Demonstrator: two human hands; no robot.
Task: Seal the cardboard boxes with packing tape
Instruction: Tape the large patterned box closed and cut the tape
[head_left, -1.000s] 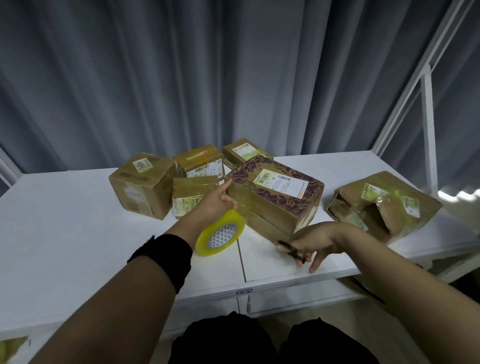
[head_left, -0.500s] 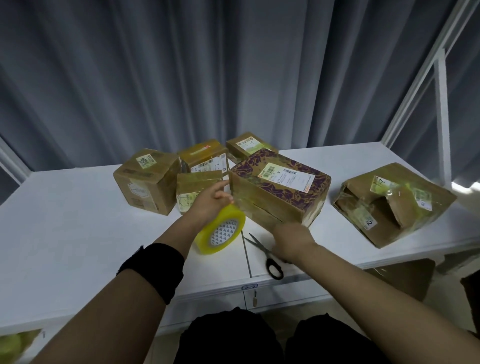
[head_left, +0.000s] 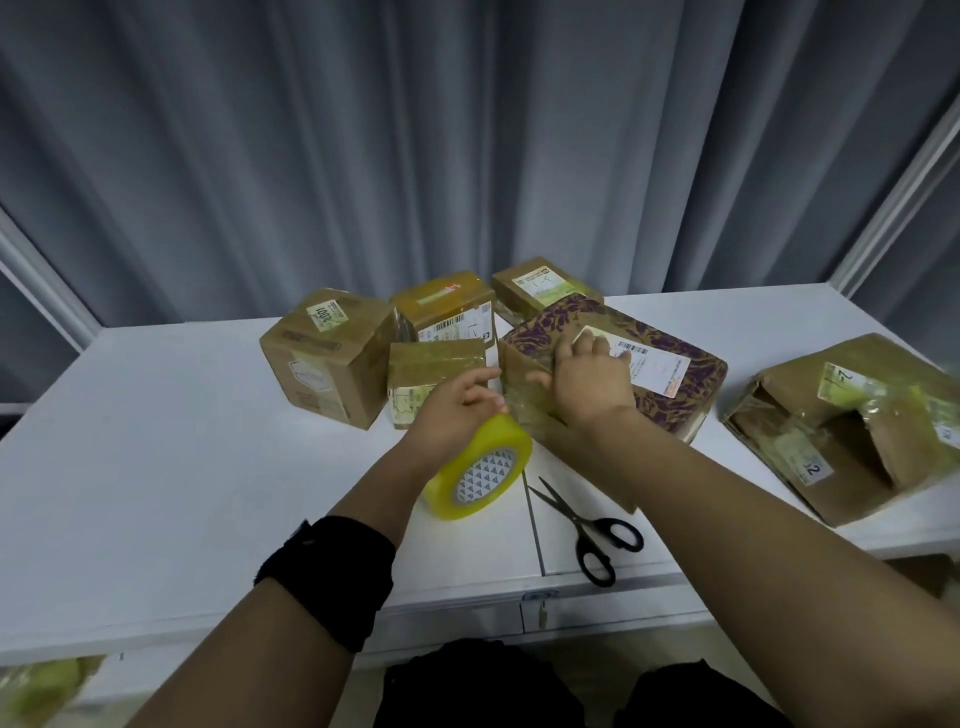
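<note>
A: What is different from one second ago?

B: The right hand (head_left: 589, 387) no longer has the scissors (head_left: 587, 525); they lie on the white table (head_left: 156, 467). This hand is now flat and open on the purple-patterned box (head_left: 670, 384), at its near left corner.

A: And the left hand (head_left: 452, 410)?

B: It is closed around the yellow tape roll (head_left: 480, 470), just beside this box, as before.

A: Any writing?

B: "1001" on the left box (head_left: 324, 356), "2" on the torn box (head_left: 852, 426). Other labels are too small.
</note>
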